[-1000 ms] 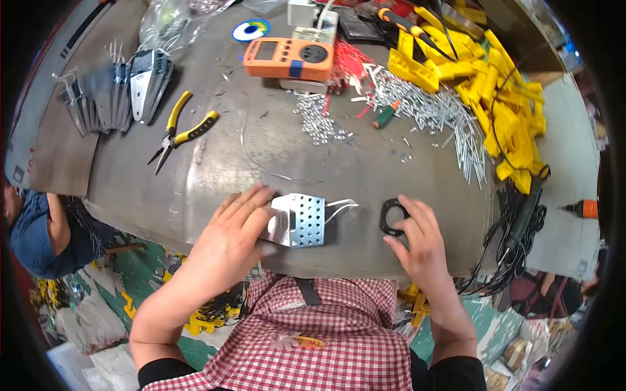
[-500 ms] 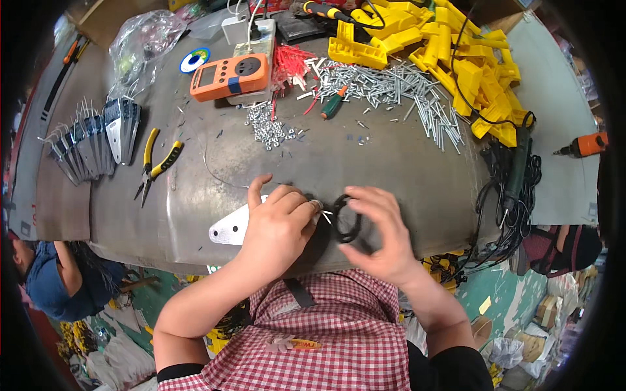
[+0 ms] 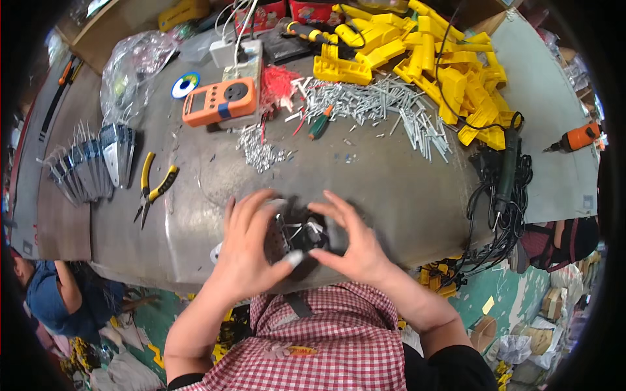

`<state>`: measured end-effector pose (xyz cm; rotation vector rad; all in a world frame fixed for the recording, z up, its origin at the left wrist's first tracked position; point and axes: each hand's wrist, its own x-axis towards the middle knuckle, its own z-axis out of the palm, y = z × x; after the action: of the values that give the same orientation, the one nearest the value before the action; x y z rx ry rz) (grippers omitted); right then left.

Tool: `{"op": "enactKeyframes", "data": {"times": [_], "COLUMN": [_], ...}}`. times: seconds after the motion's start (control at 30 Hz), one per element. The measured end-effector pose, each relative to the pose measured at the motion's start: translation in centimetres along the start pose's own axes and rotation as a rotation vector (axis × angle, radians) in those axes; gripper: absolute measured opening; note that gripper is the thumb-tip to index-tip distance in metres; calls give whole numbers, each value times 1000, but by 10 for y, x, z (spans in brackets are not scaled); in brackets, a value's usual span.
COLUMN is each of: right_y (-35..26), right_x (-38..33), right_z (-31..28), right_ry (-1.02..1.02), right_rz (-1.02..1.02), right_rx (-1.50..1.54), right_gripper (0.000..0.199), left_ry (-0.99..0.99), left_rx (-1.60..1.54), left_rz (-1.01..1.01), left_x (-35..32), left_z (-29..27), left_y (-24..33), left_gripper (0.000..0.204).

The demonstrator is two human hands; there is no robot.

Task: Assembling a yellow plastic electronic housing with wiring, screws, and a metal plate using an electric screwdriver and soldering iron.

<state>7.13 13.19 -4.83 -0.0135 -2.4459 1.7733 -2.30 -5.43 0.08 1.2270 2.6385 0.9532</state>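
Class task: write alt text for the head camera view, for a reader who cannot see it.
Over a grey metal worktable, the left hand and right hand together hold a perforated metal plate with a black ring-shaped part against it. Behind lie yellow-handled pliers, an orange handheld meter, loose silver pins and yellow plastic parts.

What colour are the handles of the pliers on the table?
Yellow with black, on the pliers left of the hands; seen in the head view.

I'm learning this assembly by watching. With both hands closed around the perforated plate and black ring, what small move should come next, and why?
Probably press the black ring flat against the perforated metal plate: left hand and right hand hold them together, white wires between.
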Motion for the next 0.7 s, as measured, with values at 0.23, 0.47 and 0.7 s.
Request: {"op": "enactKeyframes", "data": {"times": [0.23,0.47,0.7], "right_y": [-21,20,26], "right_x": [31,177,198], "right_z": [-15,-131,-135], "right_ry": [-231,283,231], "right_rz": [82,-304,-292], "right_rx": [187,-779,-920], "right_gripper": [102,35,49], "left_ry": [65,-151,103], "left_rx": [225,175,-157], "left_rz": [189,221,146], "left_x": [-10,-1,6], "left_z": [41,44,26], "left_y": [-3,12,-6], "left_gripper": [81,66,66]}}
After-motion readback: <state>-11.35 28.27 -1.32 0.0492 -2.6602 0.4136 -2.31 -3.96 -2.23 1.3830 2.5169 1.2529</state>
